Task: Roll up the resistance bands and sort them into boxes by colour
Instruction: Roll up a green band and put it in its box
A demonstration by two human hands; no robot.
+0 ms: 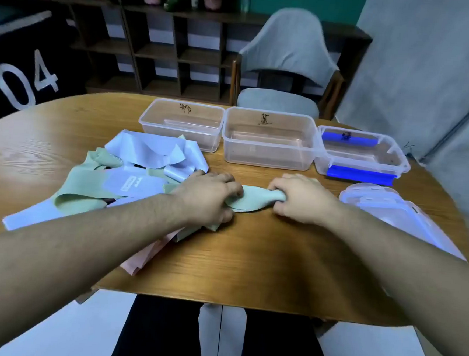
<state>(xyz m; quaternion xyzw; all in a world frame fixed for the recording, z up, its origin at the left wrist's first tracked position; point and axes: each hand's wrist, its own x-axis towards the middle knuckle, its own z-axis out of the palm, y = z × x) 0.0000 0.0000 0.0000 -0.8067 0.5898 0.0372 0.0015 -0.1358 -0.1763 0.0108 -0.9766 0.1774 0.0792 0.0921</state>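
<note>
The green band [250, 200] is stretched between both hands near the middle of the table [249, 263], its long axis running left to right, roughly parallel to the near edge. The left hand [209, 197] lies palm down with fingers curled over the band's left part, gripping it against the wood; the right hand [300, 200] is also palm down, its fingers bunching and gripping the band's right end. Both forearms reach forward from the near edge and angle inward. Left of the hands a loose pile [132, 178] of green, pale blue and pink bands sprawls, with the pink band [148, 255] trailing close to the near edge. Beyond the hands three clear boxes stand in a row: the left box [181, 123], middle box [270, 137] and the right box [361, 154] with blue clips. A lid [385, 206] lies just right of the right hand. Bare wood stretches between the hands and the near edge.
</note>
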